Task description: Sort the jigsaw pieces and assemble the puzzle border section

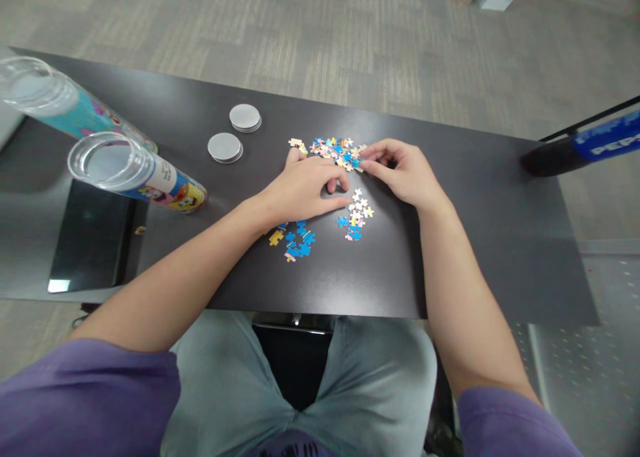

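A heap of small jigsaw puzzle pieces (336, 149) lies on the dark table, in blue, yellow, pink and cream. My left hand (307, 185) rests just in front of the heap, palm down, with fingers bent and the thumb held apart; nothing shows in it. At the heap's right edge, the thumb and forefinger of my right hand (400, 167) come together on a puzzle piece (359, 168). Nearer me lies a cluster of pale and blue pieces (357, 213). Mostly blue pieces (300, 243), with a few yellow ones, lie below my left wrist, which partly hides them.
Two clear-topped cartoon tubes (165, 183) (95, 110) stand at the left. Round silver lids (225, 147) (245, 117) lie behind my left forearm. A black tablet (93, 243) is at the left front. A Pepsi bottle (575, 147) stands near the right edge of the table (510, 243).
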Demonstrator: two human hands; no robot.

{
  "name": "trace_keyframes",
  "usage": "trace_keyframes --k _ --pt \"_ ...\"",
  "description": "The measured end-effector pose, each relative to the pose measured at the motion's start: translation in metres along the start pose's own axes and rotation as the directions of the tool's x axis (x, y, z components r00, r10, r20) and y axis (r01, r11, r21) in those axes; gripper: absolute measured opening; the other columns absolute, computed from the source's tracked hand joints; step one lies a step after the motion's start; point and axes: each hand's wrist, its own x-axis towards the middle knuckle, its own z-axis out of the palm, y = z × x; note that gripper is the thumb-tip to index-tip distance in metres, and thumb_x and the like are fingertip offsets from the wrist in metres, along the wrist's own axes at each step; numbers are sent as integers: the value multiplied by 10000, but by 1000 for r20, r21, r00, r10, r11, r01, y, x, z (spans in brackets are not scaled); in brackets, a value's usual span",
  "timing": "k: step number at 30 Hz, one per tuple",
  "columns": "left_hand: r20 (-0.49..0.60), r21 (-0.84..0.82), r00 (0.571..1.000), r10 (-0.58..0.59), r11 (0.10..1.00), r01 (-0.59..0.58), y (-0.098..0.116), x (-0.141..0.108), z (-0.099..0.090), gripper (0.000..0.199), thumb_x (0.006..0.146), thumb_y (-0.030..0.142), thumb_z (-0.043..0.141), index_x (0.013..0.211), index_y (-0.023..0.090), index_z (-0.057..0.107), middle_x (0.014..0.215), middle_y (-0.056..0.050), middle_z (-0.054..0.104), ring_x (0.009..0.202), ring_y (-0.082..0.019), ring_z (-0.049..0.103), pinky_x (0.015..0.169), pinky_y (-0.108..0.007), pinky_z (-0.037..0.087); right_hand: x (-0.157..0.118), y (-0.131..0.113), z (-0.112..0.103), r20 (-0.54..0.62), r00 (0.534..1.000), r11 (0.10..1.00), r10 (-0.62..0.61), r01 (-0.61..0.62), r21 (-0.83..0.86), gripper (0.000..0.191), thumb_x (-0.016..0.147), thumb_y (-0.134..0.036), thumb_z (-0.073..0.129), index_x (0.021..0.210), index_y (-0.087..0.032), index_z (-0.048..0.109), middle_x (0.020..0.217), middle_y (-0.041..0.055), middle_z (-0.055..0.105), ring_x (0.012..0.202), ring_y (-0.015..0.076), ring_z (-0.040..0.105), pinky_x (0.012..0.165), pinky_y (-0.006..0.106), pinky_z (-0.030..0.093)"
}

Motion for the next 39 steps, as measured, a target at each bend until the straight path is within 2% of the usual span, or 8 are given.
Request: trace_keyframes --k 5,15,20,23,27,33,36,39 --pt "-97 10 994 -59 998 61 -5 1 -6 99 1091 389 934 1085 296 900 1002 5 850 1030 -299 808 1298 -644 403 0 1 -1 -1 1000 1000 14 -14 -6 172 974 -386 1037 1084 -303 934 952 26 844 793 241 606 781 431 547" --pt "-188 31 977 -101 994 108 -8 1 -12 98 1114 368 864 1063 289 894 860 24 796 960 -286 798 1303 -677 426 4 -1 -3 -23 1000 998 -1 3 69 434 936 -653 1109 1001 -328 830 936 40 817 774 249 599 708 433 507" --pt "-254 30 959 -127 990 139 -13 2 -21 104 1126 339 812 1084 297 897 948 -6 862 967 -286 797 1255 -666 494 5 -9 -1 -40 999 988 -5 11 155 542 885 -752 1133 1028 -335 817 980 53 811 850 274 677 766 449 554" --pt "-302 -21 940 -158 987 159 -19 3 -30 152 1152 413 806 1112 301 901 1032 -42 897 979 -302 799 1175 -620 567 0 -24 9 -25 999 985 -19 23 171 518 929 -733 1127 1079 -333 833 1009 52 805 848 266 674 774 448 547" --pt "-402 -134 895 -193 980 151 -29 6 -36 137 1113 430 852 1037 316 867 895 -36 845 871 -291 766 1027 -536 621 -14 -51 35 54 994 985 -95 86 149 463 1028 -728 1068 1098 -324 853 980 28 800 801 242 629 778 439 544" --pt "-465 -151 863 -196 978 141 -30 8 -37 120 1099 333 847 983 310 828 825 -6 794 832 -275 757 942 -471 581 -29 -70 60 228 964 989 -137 118 94 150 1098 -435 975 1105 -321 877 778 -34 698 654 213 522 717 437 463" --pt "-444 -142 873 -200 978 152 -29 8 -38 142 1093 369 873 969 318 824 816 -2 784 843 -285 760 894 -468 554 -29 -72 58 238 961 986 -140 158 -59 94 1117 -387 934 1094 -319 873 840 -14 771 695 232 589 880 491 517" --pt "-446 -128 872 -203 978 162 -31 9 -39 135 1081 372 868 965 323 823 804 1 773 837 -293 752 880 -479 526 -28 -72 52 205 961 945 -183 229 -232 51 1141 -316 874 1095 -295 869 928 11 827 764 249 651 1044 552 468"
